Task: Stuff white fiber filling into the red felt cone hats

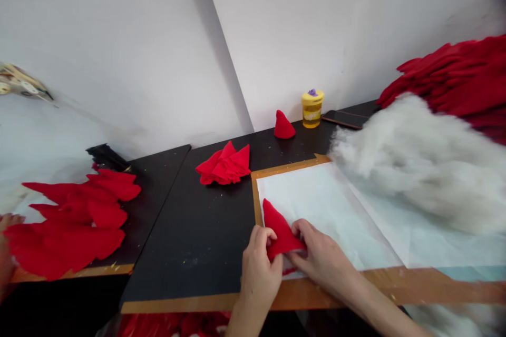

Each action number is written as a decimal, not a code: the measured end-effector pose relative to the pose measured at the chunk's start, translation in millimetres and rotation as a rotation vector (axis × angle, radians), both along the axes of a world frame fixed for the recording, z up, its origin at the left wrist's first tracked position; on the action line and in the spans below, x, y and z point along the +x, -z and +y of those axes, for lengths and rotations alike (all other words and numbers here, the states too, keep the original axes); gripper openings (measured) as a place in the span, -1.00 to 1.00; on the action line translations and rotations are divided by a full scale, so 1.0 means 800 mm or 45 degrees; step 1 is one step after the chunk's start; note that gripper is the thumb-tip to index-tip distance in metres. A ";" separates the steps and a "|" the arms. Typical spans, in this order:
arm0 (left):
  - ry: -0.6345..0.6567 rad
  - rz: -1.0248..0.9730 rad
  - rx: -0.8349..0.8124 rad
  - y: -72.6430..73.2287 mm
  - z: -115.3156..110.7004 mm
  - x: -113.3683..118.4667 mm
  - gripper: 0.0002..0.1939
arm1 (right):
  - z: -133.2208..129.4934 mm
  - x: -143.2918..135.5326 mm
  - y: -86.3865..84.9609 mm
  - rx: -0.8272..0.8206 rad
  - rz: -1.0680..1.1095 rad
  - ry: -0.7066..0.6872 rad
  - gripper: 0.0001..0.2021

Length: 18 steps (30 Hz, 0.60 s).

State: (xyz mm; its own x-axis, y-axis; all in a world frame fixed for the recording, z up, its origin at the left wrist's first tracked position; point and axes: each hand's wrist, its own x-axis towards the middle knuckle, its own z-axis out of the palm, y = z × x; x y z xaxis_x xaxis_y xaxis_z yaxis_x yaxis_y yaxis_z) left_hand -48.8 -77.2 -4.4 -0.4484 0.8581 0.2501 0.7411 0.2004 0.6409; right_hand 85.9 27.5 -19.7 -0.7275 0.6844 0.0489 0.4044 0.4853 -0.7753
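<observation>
At the near left corner of the white paper [304, 189], we see the left hand [258, 262] and the right hand [322, 253] curled, fingers and thumbs pinching one red cloth cone [279, 231] by its lower sides. Beyond them and to the right we count one upright red cone [283, 126], one yellow-lidded tub [312, 111], one dark phone [344, 119] and one mound of white stuffing [429, 168]; the red pieces [73, 221] at far left overlap too much for us to count. The red cloth cone lies between the two hands, its tip pointing away from the wrists.
</observation>
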 end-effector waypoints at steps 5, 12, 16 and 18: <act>-0.004 0.183 -0.138 0.013 -0.007 -0.006 -0.56 | -0.005 -0.016 0.017 0.209 -0.109 0.022 -0.61; 0.202 0.180 -0.020 -0.023 -0.048 -0.015 -0.63 | -0.009 0.017 0.015 0.318 0.197 -0.167 -0.62; 0.096 0.187 0.148 -0.051 -0.047 -0.019 -0.74 | -0.015 0.027 0.015 0.520 0.259 -0.261 -0.60; 0.001 0.239 0.175 -0.050 -0.030 -0.016 -0.71 | -0.021 0.021 0.026 0.573 0.250 -0.284 -0.61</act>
